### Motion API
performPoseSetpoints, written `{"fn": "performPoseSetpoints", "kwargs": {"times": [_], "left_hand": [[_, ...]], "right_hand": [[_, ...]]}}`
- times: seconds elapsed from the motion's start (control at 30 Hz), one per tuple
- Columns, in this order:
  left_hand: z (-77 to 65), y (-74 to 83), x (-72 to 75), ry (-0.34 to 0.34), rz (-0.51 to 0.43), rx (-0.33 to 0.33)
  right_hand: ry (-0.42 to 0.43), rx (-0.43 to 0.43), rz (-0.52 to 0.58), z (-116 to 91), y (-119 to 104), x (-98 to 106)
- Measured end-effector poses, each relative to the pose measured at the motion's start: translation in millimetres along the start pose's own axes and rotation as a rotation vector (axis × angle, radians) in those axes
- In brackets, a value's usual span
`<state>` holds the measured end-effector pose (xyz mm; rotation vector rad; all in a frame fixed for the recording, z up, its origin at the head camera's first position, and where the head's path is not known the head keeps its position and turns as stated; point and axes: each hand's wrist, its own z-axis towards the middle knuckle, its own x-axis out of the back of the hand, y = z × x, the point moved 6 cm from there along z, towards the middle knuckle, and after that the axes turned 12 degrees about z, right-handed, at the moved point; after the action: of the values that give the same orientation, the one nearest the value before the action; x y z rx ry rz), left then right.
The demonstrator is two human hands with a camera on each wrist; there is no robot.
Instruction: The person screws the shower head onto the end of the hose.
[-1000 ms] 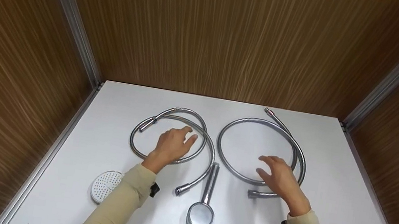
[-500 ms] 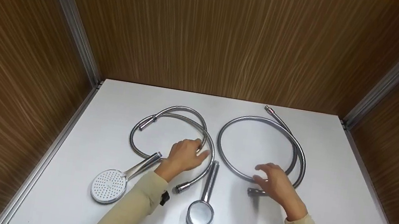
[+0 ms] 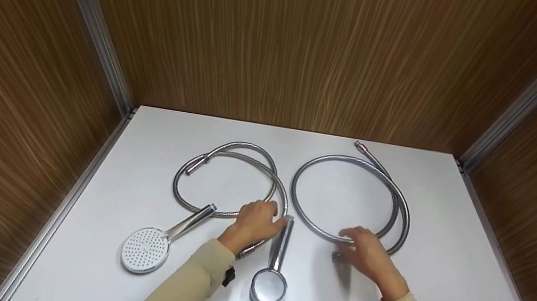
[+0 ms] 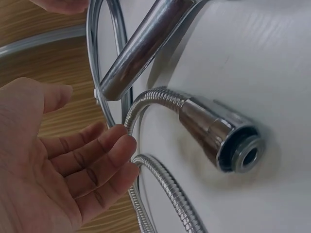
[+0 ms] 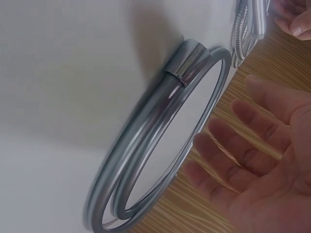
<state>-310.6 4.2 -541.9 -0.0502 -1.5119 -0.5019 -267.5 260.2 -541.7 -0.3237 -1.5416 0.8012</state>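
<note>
Above the middle of the white table [image 3: 467, 289], the left hand [image 3: 255, 221] hangs with loosely bent fingers, holding nothing, near the ribbed hose [image 3: 175, 187]; the right hand [image 3: 368, 255], fingers slightly bent and likewise without hold, hovers at the smooth hose [image 3: 348, 158], nearer the right edge. Judged risk: a hose lifted by one end may spring and sweep the chrome shower head [image 3: 269, 288] aside. The white-faced shower head [image 3: 145, 249] lies toward the left edge. No container is seen.

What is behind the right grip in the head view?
The smooth hose: most of its loop and part of its end fitting show beside the right grip; the stretch directly behind is covered.
</note>
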Motion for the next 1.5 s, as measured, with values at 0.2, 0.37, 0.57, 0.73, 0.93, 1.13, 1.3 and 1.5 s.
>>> {"fn": "performPoseSetpoints", "kwargs": {"times": [0.2,0.37,0.57,0.73,0.93,1.13,1.3,1.5], "left_hand": [[0.1,3.9,-6.0,0.027,0.000,-0.005],[-0.7,7.7,-10.7,0.061,0.008,-0.028],[-0.4,10.0,-17.2,0.073,0.019,-0.038],[-0.2,10.7,-24.2,0.040,0.025,-0.035],[-0.3,11.5,-33.2,-0.012,0.017,-0.024],[-1.7,11.6,-36.3,-0.035,0.017,-0.011],[-2.8,12.0,-37.4,-0.044,0.006,-0.009],[-2.9,13.6,-37.6,-0.043,0.038,-0.011]], "right_hand": [[0.015,0.008,0.004,-0.9,2.5,-3.3],[0.010,0.008,0.009,-3.3,3.8,-7.6],[0.000,0.024,0.015,-6.9,4.2,-12.5],[-0.017,-0.013,0.025,-8.5,8.3,-16.0],[-0.022,0.036,0.019,-10.3,8.7,-21.1],[0.021,0.164,-0.031,-14.6,3.9,-22.5],[0.030,0.221,-0.069,-16.2,1.8,-24.8],[0.020,0.219,-0.097,-16.1,3.7,-25.6]]}}
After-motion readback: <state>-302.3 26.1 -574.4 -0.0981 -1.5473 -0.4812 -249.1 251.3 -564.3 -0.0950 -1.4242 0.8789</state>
